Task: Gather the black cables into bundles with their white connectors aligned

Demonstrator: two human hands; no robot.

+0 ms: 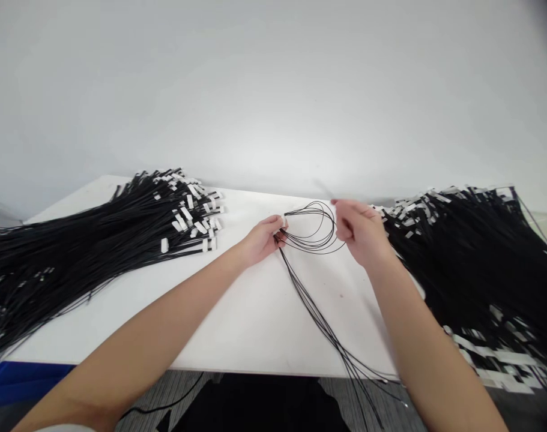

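A small bundle of thin black wires (316, 312) runs from the table's front edge up to the middle, where it bends into a loop (313, 231). My left hand (262, 240) pinches the wires at the loop's left side, next to a small white tag. My right hand (361, 231) grips the loop's right side, fingers curled around the strands. Both hands hover just above the white table (255, 312).
A large heap of black wires with white tags (120, 234) lies on the table's left. A second big heap (471, 258) covers the right side and spills over the edge. A plain white wall stands behind. Grey floor shows below the front edge.
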